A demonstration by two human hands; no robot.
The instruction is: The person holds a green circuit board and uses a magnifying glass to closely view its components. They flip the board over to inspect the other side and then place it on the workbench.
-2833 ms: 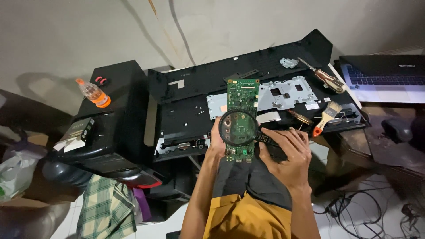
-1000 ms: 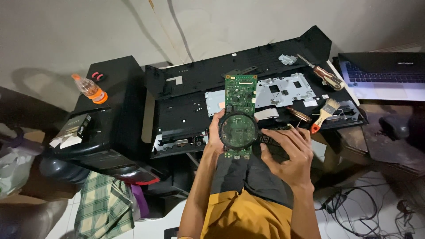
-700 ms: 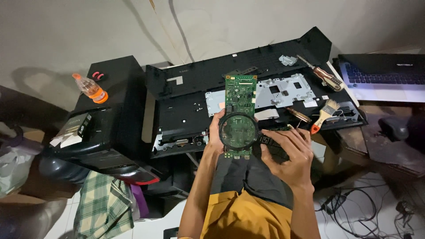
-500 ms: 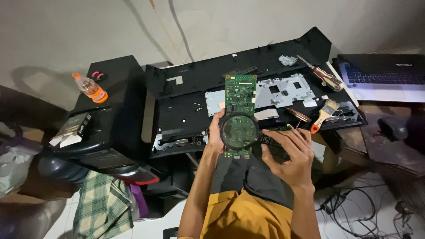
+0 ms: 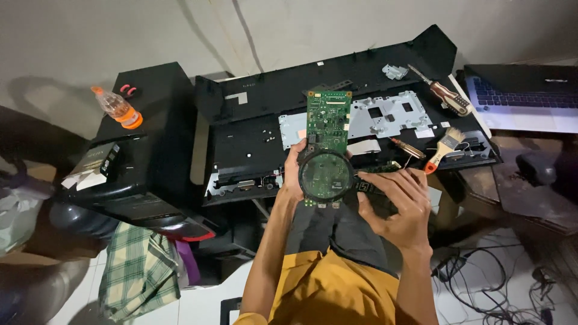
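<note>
My left hand (image 5: pixel 293 174) grips the lower left edge of a long green circuit board (image 5: pixel 327 123), held upright over my lap. My right hand (image 5: pixel 400 204) holds the black handle of a round magnifying glass (image 5: pixel 326 176), whose lens covers the board's lower part. Behind the board lies an opened black device chassis (image 5: pixel 259 132) with a silver metal plate (image 5: pixel 391 114) inside.
A screwdriver (image 5: pixel 442 93), a small paintbrush (image 5: pixel 442 147) and a soldering-type tool (image 5: pixel 408 147) lie on the chassis at right. A laptop (image 5: pixel 530 99) sits far right. A plastic bottle (image 5: pixel 117 108) stands on a black box (image 5: pixel 138 150) at left. Cables (image 5: pixel 500 277) trail on the floor.
Nearly nothing has changed; both hands keep the board and magnifying glass in the same place, with only a slight shift of the view.
</note>
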